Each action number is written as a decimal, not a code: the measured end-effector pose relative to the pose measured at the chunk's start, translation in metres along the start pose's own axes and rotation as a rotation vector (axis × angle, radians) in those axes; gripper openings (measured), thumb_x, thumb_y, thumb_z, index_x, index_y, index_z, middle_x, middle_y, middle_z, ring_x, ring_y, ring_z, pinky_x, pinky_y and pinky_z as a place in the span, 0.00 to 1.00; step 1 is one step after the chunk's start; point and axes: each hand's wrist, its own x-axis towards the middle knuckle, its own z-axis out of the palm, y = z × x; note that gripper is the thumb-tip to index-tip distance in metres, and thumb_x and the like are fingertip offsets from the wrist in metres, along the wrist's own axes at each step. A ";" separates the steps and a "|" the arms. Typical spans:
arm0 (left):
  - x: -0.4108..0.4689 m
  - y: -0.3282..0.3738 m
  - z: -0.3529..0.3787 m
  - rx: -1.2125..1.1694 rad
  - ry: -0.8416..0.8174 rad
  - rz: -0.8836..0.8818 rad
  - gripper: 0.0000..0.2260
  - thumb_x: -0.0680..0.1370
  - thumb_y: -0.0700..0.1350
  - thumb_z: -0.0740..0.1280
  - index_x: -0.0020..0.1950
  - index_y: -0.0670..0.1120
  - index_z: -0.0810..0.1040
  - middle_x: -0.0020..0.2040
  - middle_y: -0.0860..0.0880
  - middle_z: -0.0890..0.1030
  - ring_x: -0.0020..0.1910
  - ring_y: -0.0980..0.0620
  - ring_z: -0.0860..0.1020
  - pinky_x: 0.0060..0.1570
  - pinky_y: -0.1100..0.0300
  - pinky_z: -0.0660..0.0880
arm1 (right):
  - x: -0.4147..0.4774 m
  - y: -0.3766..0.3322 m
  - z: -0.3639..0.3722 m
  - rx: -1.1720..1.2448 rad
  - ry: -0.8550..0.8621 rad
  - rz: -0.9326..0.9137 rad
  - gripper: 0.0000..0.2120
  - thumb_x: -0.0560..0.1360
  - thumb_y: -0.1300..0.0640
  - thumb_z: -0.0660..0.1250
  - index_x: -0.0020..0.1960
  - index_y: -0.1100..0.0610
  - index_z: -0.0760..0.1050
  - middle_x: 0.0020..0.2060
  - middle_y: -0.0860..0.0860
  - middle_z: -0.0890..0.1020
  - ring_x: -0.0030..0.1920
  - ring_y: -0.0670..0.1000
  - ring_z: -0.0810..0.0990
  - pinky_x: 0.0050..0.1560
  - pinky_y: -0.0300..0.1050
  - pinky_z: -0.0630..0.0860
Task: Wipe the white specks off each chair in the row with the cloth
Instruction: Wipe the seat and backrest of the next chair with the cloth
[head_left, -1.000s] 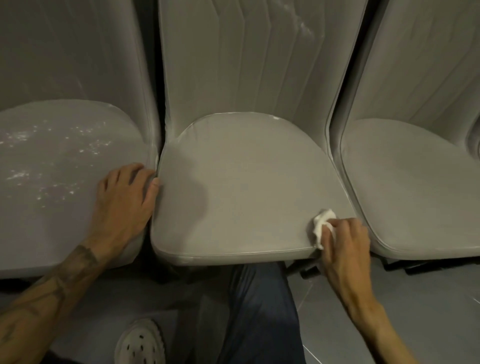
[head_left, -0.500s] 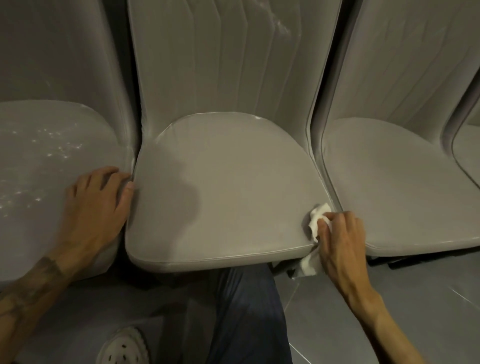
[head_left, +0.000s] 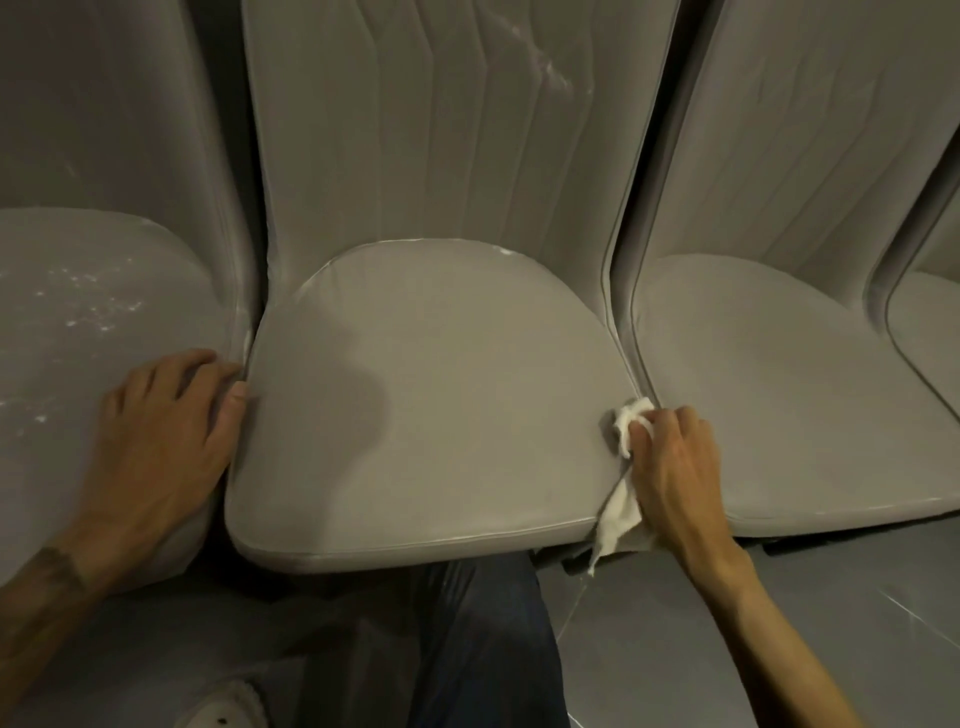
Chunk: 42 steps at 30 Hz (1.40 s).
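Closest to the camera there's a denim-clad leg (head_left: 483, 639) and a white shoe (head_left: 228, 706) on the grey tiled floor (head_left: 675, 649), so the person looks to be crouched right in front of the row.

Right hand (head_left: 670, 467) is closed around a crumpled white cloth (head_left: 623, 467), pressing it on the front right corner of the middle chair seat (head_left: 426, 405), right at the gap with the next chair. A loose tail of the cloth hangs off the seat edge toward the floor. My guess is they're finishing the edge seam, since the flat of that seat looks clean.

Left hand (head_left: 166, 431) is open, palm down on the left chair seat (head_left: 78, 338), thumb touching the gap between the two seats. Holding nothing; it reads like a brace for balance or to keep the chairs steady.

That left seat has a scatter of white specks (head_left: 88, 301), so it's clearly not done. The right chair seat (head_left: 789, 389) looks speck-free.

Further back, the middle chair backrest (head_left: 441, 130) has a white smear near its upper right (head_left: 550, 62), plus a thin white line along the rear seam of the seat. Those probably need a pass too.
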 end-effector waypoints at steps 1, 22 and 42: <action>-0.001 0.001 0.000 -0.004 0.006 -0.002 0.21 0.84 0.57 0.53 0.66 0.47 0.77 0.68 0.42 0.75 0.63 0.36 0.71 0.61 0.38 0.68 | 0.004 0.001 0.001 -0.007 -0.006 -0.002 0.15 0.80 0.51 0.54 0.44 0.61 0.72 0.42 0.58 0.74 0.39 0.59 0.69 0.39 0.54 0.67; 0.003 -0.004 0.006 0.011 -0.001 0.011 0.22 0.83 0.57 0.53 0.65 0.48 0.79 0.68 0.44 0.76 0.63 0.38 0.73 0.60 0.38 0.69 | 0.157 -0.045 0.064 -0.178 -0.020 -0.078 0.04 0.74 0.66 0.67 0.47 0.68 0.76 0.43 0.65 0.77 0.43 0.66 0.76 0.43 0.59 0.73; 0.078 -0.012 0.032 0.088 0.078 0.085 0.19 0.82 0.57 0.55 0.52 0.46 0.80 0.49 0.45 0.72 0.46 0.43 0.72 0.47 0.45 0.70 | 0.195 -0.097 0.102 -0.322 0.051 -0.095 0.05 0.71 0.66 0.68 0.48 0.62 0.80 0.45 0.58 0.77 0.44 0.61 0.74 0.44 0.54 0.70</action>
